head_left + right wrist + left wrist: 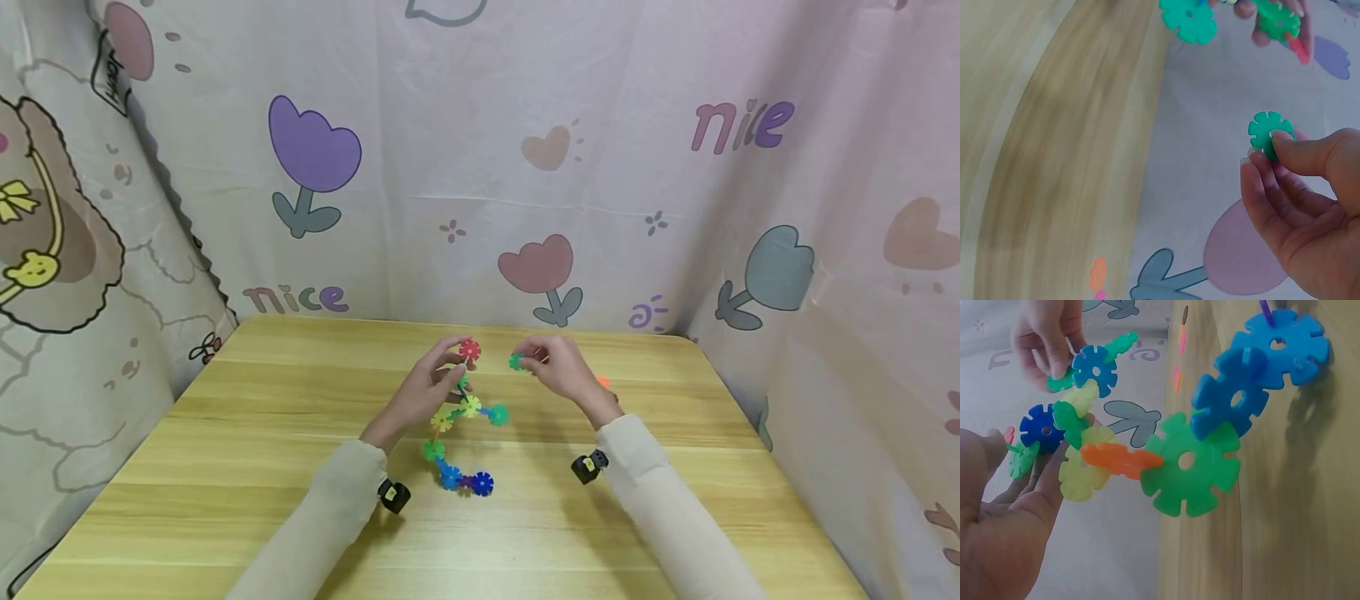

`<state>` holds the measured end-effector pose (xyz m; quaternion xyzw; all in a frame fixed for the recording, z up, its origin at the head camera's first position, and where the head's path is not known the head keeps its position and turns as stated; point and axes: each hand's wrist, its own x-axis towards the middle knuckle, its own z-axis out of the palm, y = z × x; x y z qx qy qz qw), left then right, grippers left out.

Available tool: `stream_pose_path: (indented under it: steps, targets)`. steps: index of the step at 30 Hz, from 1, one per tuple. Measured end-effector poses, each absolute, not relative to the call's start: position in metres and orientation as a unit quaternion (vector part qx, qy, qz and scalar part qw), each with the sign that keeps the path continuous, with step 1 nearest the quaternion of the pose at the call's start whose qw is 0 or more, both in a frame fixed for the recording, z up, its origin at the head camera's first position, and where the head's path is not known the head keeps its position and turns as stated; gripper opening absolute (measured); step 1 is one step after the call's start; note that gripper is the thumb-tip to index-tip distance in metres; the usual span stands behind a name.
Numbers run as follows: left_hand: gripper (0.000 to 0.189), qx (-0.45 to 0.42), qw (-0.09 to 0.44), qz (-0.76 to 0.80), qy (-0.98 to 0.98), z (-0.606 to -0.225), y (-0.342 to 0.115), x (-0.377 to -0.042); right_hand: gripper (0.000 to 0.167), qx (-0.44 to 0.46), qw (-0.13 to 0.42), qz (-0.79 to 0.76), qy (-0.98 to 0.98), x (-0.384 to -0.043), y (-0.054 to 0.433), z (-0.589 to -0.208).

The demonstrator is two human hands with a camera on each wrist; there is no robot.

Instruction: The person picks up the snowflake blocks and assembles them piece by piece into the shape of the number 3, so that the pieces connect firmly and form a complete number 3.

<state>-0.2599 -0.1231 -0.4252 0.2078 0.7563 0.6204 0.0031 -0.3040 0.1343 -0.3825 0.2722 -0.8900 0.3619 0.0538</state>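
Note:
My left hand (431, 387) holds up a linked chain of notched plastic snowflake discs by its upper end, near a red disc (469, 350). From there the chain curves down through a yellow disc (471, 406) and a green disc (433, 450) to a dark blue disc (483, 483) at its lower end. A teal disc (498, 415) sticks out rightward as a side branch. To the right, apart from the chain, my right hand (558, 367) pinches a single green disc (1266, 132) between thumb and fingers. The left fingers partly hide the upper links.
The wooden table (262, 467) runs back to a patterned cloth curtain (420, 167). Behind my right wrist an orange disc (603, 381) is partly hidden. In the right wrist view, orange (1098, 274) and pink pieces (1100, 295) lie near the table's edge.

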Motion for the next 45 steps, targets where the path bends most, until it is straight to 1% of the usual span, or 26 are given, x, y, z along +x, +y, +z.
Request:
stream_pose_path:
  steps: [17,24,31,40,45]
  targets:
    - [0.045,0.231,-0.017,0.611,0.757,-0.426,-0.122,-0.26,0.012,0.304,0.097,0.372,-0.872,-0.294,0.119,-0.371]
    - [0.044,0.23,-0.009,0.614,0.755,-0.427,-0.121,-0.26,0.012,0.312,0.108,0.378,-0.865,-0.29,0.116,-0.37]
    - [0.046,0.231,-0.006,0.611,0.757,-0.429,-0.119,-0.261,0.011,0.324,0.14,0.383,-0.853,-0.29,0.112,-0.375]
    - [0.047,0.245,0.001,0.618,0.747,-0.429,-0.118,-0.261,0.01,0.322,0.159,0.379,-0.853,-0.289,0.105,-0.378]
    - [0.047,0.243,0.006,0.616,0.749,-0.429,-0.117,-0.26,0.011,0.333,0.182,0.361,-0.852,-0.291,0.102,-0.381]
